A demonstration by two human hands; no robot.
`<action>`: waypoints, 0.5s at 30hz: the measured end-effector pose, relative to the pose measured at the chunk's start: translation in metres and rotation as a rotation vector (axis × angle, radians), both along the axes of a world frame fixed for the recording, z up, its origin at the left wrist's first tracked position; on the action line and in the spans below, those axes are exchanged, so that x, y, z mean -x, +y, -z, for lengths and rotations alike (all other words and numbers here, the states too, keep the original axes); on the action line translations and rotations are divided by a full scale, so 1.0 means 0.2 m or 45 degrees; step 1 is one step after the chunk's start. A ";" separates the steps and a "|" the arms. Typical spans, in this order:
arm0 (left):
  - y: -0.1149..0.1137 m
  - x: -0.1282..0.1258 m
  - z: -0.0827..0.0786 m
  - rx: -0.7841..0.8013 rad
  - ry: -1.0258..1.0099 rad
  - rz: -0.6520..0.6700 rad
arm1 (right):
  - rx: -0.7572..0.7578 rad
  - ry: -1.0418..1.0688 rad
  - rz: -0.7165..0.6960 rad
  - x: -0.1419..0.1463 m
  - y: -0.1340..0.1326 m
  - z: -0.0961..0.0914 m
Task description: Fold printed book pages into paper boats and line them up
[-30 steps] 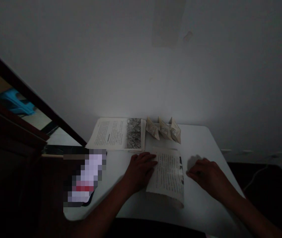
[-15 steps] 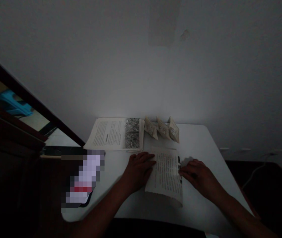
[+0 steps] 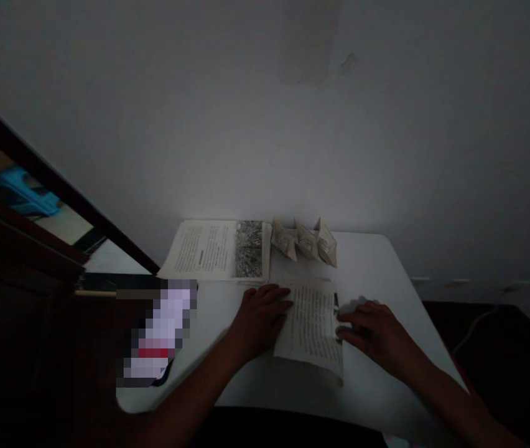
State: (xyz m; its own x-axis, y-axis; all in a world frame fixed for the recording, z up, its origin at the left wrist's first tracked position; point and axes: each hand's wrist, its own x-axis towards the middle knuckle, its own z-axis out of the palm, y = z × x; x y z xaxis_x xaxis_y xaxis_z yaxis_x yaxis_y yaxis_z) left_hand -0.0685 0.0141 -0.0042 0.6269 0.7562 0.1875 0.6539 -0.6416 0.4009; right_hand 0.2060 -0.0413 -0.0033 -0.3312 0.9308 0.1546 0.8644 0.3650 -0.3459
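A printed sheet of paper [image 3: 311, 323] lies on the white table in front of me, its near edge curling up. My left hand [image 3: 262, 317] rests on the sheet's left edge with fingers stretched out. At the right edge is my right hand [image 3: 372, 330], thumb and forefinger apart, their tips at a dark printed strip along that edge. Behind the sheet stand three folded paper boats [image 3: 283, 239] in a row. To their left lies a stack of printed pages [image 3: 204, 249] with a dark picture on its right part.
A phone [image 3: 165, 330], its screen blurred out, lies at the left edge of the white table [image 3: 372, 255]. The wall [image 3: 246, 124] rises right behind the table. A dark-framed mirror [image 3: 60, 183] leans at the left, and a pale cable [image 3: 474, 326] hangs at the right.
My right thumb and forefinger have parted at the sheet's right edge, where they were pinched together. My left hand stays in place.
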 end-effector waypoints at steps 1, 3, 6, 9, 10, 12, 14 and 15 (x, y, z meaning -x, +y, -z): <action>0.00 0.00 0.00 0.000 0.001 -0.002 | -0.003 -0.013 -0.001 0.00 -0.01 0.00; 0.00 0.00 0.00 -0.005 0.002 -0.001 | -0.013 -0.042 -0.003 0.00 -0.02 -0.01; 0.00 0.00 0.01 -0.013 0.003 0.006 | -0.034 -0.073 -0.008 0.00 -0.04 0.00; 0.00 0.00 0.01 -0.013 0.004 0.007 | -0.046 -0.075 -0.003 -0.01 -0.07 0.02; 0.00 0.00 0.01 -0.013 0.002 0.007 | -0.049 -0.074 0.000 -0.01 -0.08 0.02; 0.00 0.00 0.01 -0.013 -0.002 0.007 | -0.063 -0.071 0.006 -0.01 -0.11 0.04; 0.00 0.00 0.00 -0.013 -0.001 0.010 | -0.079 -0.070 0.016 -0.01 -0.13 0.04; 0.00 0.00 0.00 -0.013 0.000 0.010 | -0.079 -0.072 0.025 -0.01 -0.14 0.04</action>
State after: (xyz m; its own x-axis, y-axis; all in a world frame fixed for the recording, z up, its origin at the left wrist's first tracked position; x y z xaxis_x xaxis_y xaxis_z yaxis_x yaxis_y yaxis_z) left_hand -0.0682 0.0148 -0.0046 0.6330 0.7491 0.1951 0.6489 -0.6510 0.3940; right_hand 0.2070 -0.0685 -0.0116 -0.3230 0.9263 0.1941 0.8890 0.3673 -0.2735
